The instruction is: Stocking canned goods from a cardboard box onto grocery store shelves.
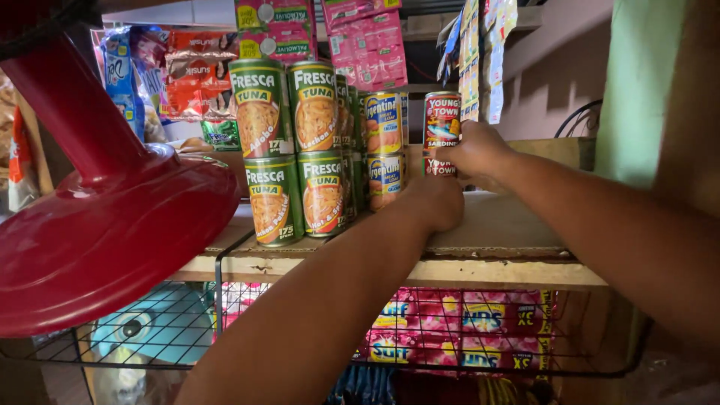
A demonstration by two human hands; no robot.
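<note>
Our right hand grips the two stacked red sardine cans on the wooden shelf, w/ the top can just beside the blue-and-yellow meat-loaf cans. Our left hand rests curled at the lower blue can; can't tell if it's grasping. Risk: a nudge tips the red stack, which prob topples into the green tuna cans.

Green-labelled tins stand stacked two high on the wooden shelf, beside blue-and-orange tins and two red tins. Pink sachet strips hang above; pink detergent packets fill the wire basket below.
</note>
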